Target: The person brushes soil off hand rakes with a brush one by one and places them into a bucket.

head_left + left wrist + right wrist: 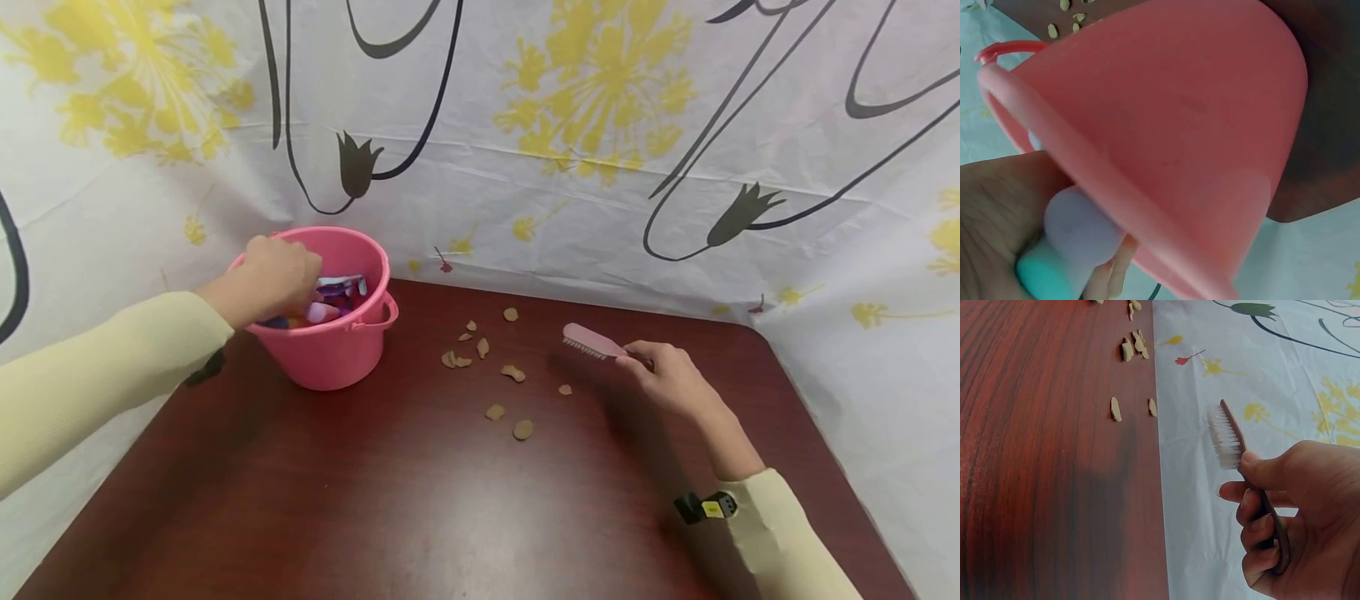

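My right hand [667,379] grips the dark handle of a small pink brush [592,340], held above the table with its bristles facing down and left. In the right wrist view the fingers curl round the brush's handle, and its white bristles [1224,437] show. My left hand [266,279] reaches over the rim of a pink bucket [330,358] at the left. In the left wrist view its fingers are curled round a rounded lavender-and-teal object [1082,225], whose kind cannot be told. Several tan pieces like peanut shells [513,372] lie scattered between bucket and brush.
Other colourful items [341,287] lie inside the bucket, partly hidden by the left hand. The bucket's handle [386,315] hangs at its right side. A patterned white cloth [465,208] rises behind the dark red wooden table [420,500].
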Motion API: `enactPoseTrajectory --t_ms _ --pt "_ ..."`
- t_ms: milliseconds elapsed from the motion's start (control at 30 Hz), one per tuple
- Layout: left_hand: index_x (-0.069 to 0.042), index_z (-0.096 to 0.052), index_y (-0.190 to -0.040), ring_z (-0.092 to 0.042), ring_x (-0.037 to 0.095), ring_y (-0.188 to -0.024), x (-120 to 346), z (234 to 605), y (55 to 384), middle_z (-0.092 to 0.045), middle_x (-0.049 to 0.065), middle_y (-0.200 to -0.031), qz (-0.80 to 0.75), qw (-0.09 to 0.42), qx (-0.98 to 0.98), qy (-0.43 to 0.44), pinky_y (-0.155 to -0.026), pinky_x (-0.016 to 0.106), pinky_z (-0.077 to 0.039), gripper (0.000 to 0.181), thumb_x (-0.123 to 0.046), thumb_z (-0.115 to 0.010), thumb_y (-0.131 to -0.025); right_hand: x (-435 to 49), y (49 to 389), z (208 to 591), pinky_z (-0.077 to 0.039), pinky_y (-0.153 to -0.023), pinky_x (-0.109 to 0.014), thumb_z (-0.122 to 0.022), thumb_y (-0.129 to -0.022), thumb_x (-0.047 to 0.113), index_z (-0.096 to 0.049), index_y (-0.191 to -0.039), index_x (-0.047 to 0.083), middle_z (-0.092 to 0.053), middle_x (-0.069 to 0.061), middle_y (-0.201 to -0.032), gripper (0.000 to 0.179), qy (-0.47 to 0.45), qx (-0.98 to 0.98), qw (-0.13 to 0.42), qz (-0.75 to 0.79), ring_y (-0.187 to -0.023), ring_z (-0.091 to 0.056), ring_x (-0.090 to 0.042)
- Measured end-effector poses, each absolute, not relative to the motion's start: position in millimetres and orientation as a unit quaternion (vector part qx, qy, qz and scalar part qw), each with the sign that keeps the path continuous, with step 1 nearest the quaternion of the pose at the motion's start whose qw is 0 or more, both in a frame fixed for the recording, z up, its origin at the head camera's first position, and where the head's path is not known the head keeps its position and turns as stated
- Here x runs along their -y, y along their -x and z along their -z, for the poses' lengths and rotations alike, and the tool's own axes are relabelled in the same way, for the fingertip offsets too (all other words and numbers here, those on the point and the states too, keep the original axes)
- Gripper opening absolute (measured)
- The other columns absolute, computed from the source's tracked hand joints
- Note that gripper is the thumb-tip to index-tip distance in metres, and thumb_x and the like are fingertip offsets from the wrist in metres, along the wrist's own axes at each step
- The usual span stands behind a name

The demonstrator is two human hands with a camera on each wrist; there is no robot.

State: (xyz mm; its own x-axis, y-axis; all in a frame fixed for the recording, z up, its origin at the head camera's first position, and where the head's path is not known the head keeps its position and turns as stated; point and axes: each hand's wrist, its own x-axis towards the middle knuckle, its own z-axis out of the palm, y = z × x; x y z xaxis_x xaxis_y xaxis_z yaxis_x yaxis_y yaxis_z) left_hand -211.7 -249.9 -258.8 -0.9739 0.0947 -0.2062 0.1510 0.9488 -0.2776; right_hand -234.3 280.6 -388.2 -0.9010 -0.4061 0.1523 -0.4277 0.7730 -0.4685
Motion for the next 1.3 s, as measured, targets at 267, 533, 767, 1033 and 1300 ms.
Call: enactPoseTrajectory --t_ms 267,533,767,1033,1300 --pt "-0.003 -0.066 -0.095 -0.061 0.03 -0.075 250.4 262.8 209.5 -0.062 0.009 -0.078 0.117 0.124 -0.984 -0.044 -0.068 0.052 -0.054 0.026 -0.029 -0.067 -0.091 -280.3 234.1 390.6 -0.048 -0.072 -0.046 -0.064 -0.102 0.027 -0.069 -0.117 -0.001 -0.07 -0.012 -0.098 0.032 -0.214 0.943 0.014 -0.255 -0.08 -0.059 -0.025" --pt "0.0 -0.052 -0.129 -0.053 0.049 -0.111 232.5 256.1 194.9 -0.059 0.026 -0.115 0.067 0.066 -0.994 -0.047 -0.088 0.068 -0.045 0.052 -0.035 -0.067 -0.093 -285.7 231.7 394.9 -0.049 -0.073 -0.047 -0.064 -0.102 0.024 -0.069 -0.116 -0.003 -0.07 -0.015 -0.101 0.03 -0.207 0.945 0.027 -0.252 -0.082 -0.062 -0.027" --pt "0.0 -0.053 -0.128 -0.051 0.05 -0.114 201.8 260.0 178.7 -0.054 0.026 -0.122 0.038 -0.14 -0.981 -0.129 -0.092 0.065 -0.041 0.04 -0.026 -0.056 -0.098 -293.9 229.0 400.9 -0.051 -0.073 -0.048 -0.061 -0.103 0.02 -0.063 -0.124 -0.006 -0.068 -0.023 -0.11 0.034 -0.189 0.946 0.018 -0.261 -0.088 -0.063 -0.032" --pt "-0.003 -0.06 -0.118 -0.058 0.038 -0.096 170.0 289.4 173.9 -0.061 0.018 -0.109 0.002 -0.22 -0.945 -0.242 -0.077 0.05 -0.05 0.032 -0.024 -0.063 -0.094 -310.1 227.0 413.5 -0.05 -0.078 -0.053 -0.059 -0.104 0.017 -0.06 -0.125 -0.009 -0.067 -0.025 -0.112 0.034 -0.172 0.948 0.028 -0.266 -0.097 -0.064 -0.038" --pt "-0.004 -0.064 -0.114 -0.057 0.032 -0.088 149.4 336.7 168.7 -0.06 0.013 -0.101 -0.034 -0.214 -0.921 -0.323 -0.079 0.045 -0.05 0.025 -0.02 -0.063 -0.094 -330.0 217.1 426.6 -0.048 -0.077 -0.057 -0.062 -0.102 0.011 -0.056 -0.123 -0.015 -0.067 -0.03 -0.107 0.035 -0.158 0.957 0.028 -0.24 -0.094 -0.064 -0.043"
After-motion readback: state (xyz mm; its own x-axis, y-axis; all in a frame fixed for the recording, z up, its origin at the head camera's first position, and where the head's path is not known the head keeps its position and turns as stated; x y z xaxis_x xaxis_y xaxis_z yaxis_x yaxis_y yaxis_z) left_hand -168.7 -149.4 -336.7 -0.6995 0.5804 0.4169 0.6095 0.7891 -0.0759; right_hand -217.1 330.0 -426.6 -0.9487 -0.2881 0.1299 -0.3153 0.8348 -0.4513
